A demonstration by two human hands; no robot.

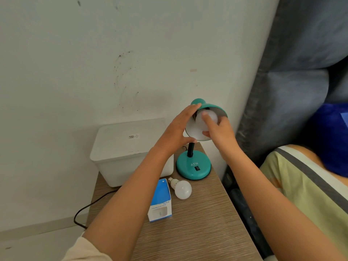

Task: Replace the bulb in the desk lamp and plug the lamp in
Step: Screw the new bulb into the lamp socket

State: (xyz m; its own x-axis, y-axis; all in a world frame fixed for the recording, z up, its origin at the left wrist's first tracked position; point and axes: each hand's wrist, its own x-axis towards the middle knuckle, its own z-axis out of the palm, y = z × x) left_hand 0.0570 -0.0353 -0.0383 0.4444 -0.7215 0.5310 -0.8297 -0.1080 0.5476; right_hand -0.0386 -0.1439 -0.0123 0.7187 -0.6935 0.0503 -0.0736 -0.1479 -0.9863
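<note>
**Two hands at lamp shade, one bulb in shade, one bulb loose on table**

Forearms fill the bottom of the view, two of them, both bare; one pale sleeve edge at the left elbow. Wooden table (pixel 197 232) under them, one table only.

Counts:
- Hands: 2. Left hand (pixel 176 132) flat against the left rim of the shade, fingers spread, thumb hooked under near the neck; it cups the shade, not fully closed round it. Right hand (pixel 219 131) reaches into the shade mouth, thumb and fingers pinched on the bulb there.
- Lamps: 1. Teal desk lamp (pixel 194 166), round base standing on the far right part of the table, black switch on the base, black neck, shade (pixel 211 107) tilted so the opening faces the camera.
- Bulbs: 2. Bulb in the shade (pixel 210 116), white, seated deep in the opening, held by the right hand; cannot tell if it is screwed home. Loose bulb (pixel 181 189) lying on its side on the table, metal screw end pointing away from the camera, just in front of the lamp base.
- Boxes: 1 small blue-and-white carton (pixel 161 200), lying flat, just left of the loose bulb, nearly touching it.
- Bins: 1 white plastic container (pixel 130 151) with lid, at the far left of the table against the wall.
- Cords: 1 black cord (pixel 88 206) looping off the left table edge; plug end not visible.

Bedding to the right, blurred.
</note>
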